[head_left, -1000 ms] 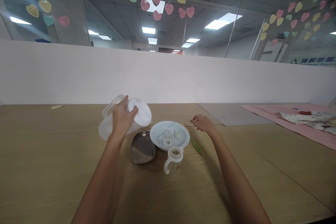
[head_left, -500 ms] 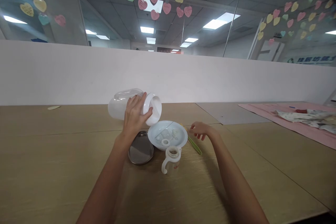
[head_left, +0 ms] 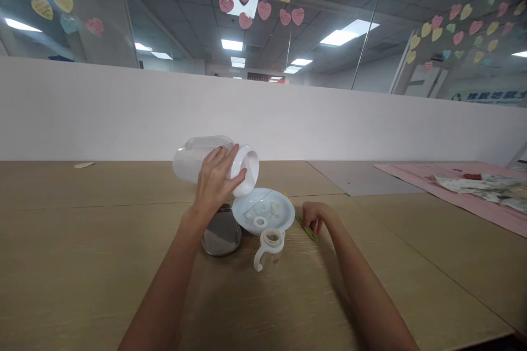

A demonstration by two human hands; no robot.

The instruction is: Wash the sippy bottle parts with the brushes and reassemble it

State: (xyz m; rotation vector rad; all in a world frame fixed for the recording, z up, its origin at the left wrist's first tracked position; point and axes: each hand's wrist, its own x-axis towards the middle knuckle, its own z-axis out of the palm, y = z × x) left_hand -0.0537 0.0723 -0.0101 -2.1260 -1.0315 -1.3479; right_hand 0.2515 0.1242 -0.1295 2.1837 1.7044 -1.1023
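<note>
My left hand [head_left: 216, 178] is wrapped around a large clear plastic jar [head_left: 190, 159] near its white collar. The jar lies tilted sideways, its white mouth [head_left: 246, 170] facing right above a pale bowl [head_left: 288, 223]. Small clear and whitish parts lie in the bowl, among them a white ring [head_left: 259, 222]. To the right of the bowl, my right hand [head_left: 316, 216] has its fingers curled down onto a long green handle [head_left: 309, 233] on the table. Its far end is partly hidden by the bowl. In front stands a small clear bottle [head_left: 272, 249] with a white handled collar.
A round dark metal tray [head_left: 221, 237] lies left of the bowl. At the far right, a pink cloth [head_left: 401, 174] bears crumpled patterned fabric [head_left: 473, 186]. A flat pale piece [head_left: 84, 165] lies far left. A white wall [head_left: 247, 115] borders the table's back.
My right hand has come down onto the green handle, its fingers curling in. My left hand and the jar have shifted slightly to the right.
</note>
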